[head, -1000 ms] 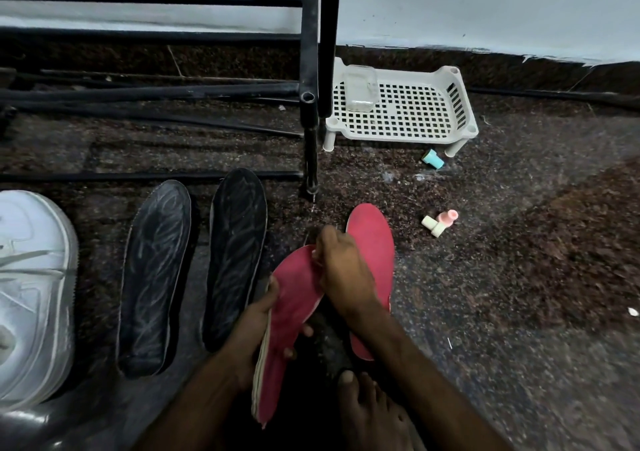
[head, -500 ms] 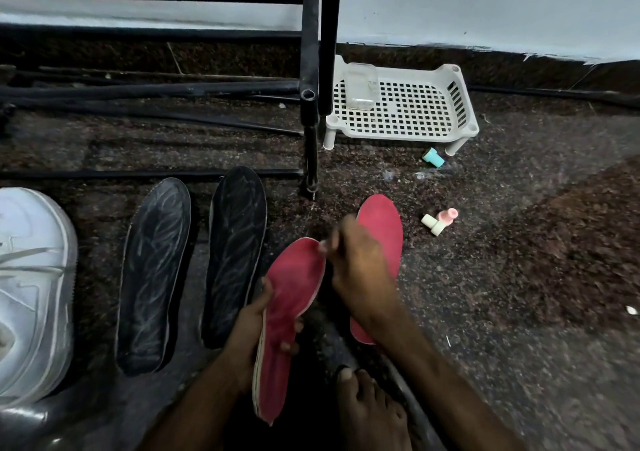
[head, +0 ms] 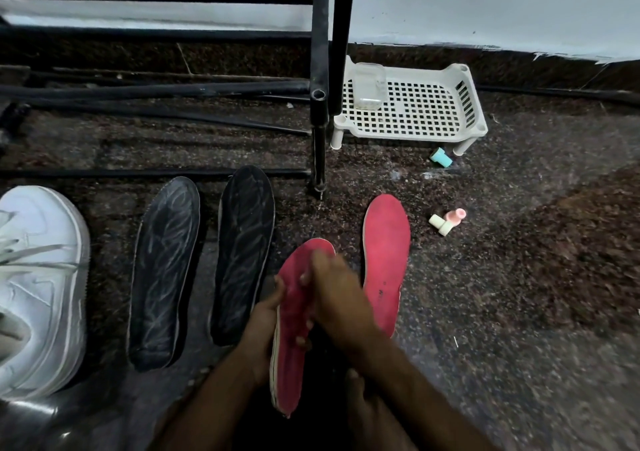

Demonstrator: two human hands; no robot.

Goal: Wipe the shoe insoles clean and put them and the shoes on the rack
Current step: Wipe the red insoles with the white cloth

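Far left, white shoe [head: 38,287] and two black insoles [head: 162,274] lie on the floor [head: 519,312], none on the rack [head: 320,69] yet. Your left hand [head: 263,326] grips the held red insole [head: 294,315] by its edge; your right hand [head: 337,298] lies across its face, blurred, so grip or cloth: can't tell. Prob. the wiping step. Next calls for swapping to the other red insole [head: 384,260], on the floor just right. Its small dark print's unreadable.

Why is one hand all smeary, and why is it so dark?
Head view: the right hand is smeared by motion blur over the held insole; the left hand gripping it looks sharper. Head view: light is dim, so the floor looks murky.
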